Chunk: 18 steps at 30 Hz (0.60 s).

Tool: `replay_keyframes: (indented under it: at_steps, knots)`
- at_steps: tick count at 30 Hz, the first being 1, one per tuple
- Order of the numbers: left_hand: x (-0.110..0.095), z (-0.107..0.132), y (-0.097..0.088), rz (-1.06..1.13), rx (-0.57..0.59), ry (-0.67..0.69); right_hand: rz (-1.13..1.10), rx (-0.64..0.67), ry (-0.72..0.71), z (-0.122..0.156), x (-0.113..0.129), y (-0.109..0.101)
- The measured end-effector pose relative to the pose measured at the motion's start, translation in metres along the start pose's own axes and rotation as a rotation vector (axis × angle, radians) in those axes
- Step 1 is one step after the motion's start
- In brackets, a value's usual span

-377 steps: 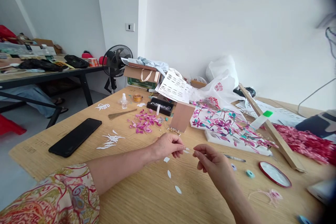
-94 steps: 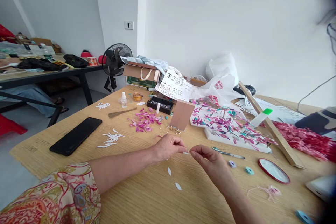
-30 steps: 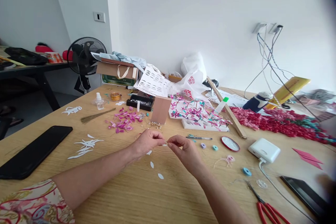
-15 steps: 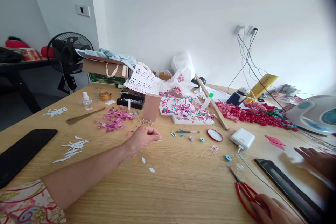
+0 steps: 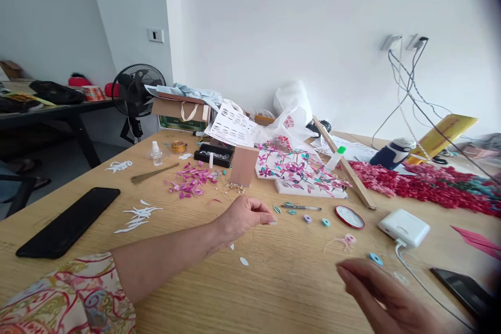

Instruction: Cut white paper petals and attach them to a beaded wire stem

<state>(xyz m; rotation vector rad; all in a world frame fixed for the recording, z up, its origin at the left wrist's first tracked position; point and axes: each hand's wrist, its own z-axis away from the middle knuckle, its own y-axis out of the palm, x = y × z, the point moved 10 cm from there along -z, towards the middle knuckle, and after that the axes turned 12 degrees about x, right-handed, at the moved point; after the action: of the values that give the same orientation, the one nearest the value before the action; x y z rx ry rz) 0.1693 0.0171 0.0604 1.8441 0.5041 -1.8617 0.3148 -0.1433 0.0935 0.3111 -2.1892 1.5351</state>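
Note:
My left hand [image 5: 245,216] rests over the wooden table [image 5: 274,292] with thumb and fingertip pinched on a tiny white paper petal [image 5: 272,222]. Two more white petals [image 5: 243,261] lie on the table just beneath that hand. My right hand [image 5: 376,292] hovers low at the bottom right, apart from the left hand. Its fingers lie loosely together, pointing left and blurred, and whatever is under them is hidden. Tweezers [image 5: 303,207] and small thread spools [image 5: 325,222] lie just beyond the left hand.
A black phone [image 5: 68,222] and white cut-outs [image 5: 136,215] lie at the left. Behind are pink petals [image 5: 191,185], a cardboard block [image 5: 243,166] and a flowered foam board [image 5: 301,175]. To the right are a red lid [image 5: 349,216], a white charger [image 5: 404,227] and a red petal heap [image 5: 422,188].
My hands were pinching the petal together. The right hand then let go, reached far right to the red scissors, and is now swinging back. The view panned right, then partly back.

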Motion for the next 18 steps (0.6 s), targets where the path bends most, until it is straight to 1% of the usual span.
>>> replay_keyframes:
  at_steps: [1,2,3,4,5,7,11,14,16,18]
  knots:
    - [0.000,0.000,0.001,0.004,0.002,0.003,-0.029,0.027,-0.026,-0.010,0.023,0.006]
    - [0.000,0.000,0.002,0.009,0.002,0.006,-0.047,-0.004,-0.029,-0.017,0.041,0.008]
    - [0.000,0.000,0.003,0.015,0.002,0.011,-0.050,-0.039,-0.037,-0.024,0.055,0.010]
    - [0.000,0.000,0.003,0.021,0.002,0.018,-0.059,-0.043,-0.054,-0.029,0.065,0.015]
    - [0.000,0.000,0.003,0.029,0.004,0.024,-0.063,-0.060,-0.060,-0.033,0.070,0.020]
    - [0.001,0.000,0.004,0.041,0.011,0.025,-0.078,-0.060,-0.053,-0.039,0.071,0.031]
    - [0.003,0.002,0.004,0.049,0.012,0.022,-0.132,-0.064,-0.009,-0.039,0.056,0.049]
    - [0.001,0.002,0.005,0.048,0.016,0.037,-0.131,-0.090,0.000,-0.037,0.053,0.052]
    - [0.001,0.001,0.006,0.039,0.020,0.043,-0.108,-0.089,-0.011,-0.038,0.057,0.054]
    - [0.003,0.000,0.006,0.029,0.017,0.020,-0.066,-0.095,-0.036,-0.038,0.063,0.053]
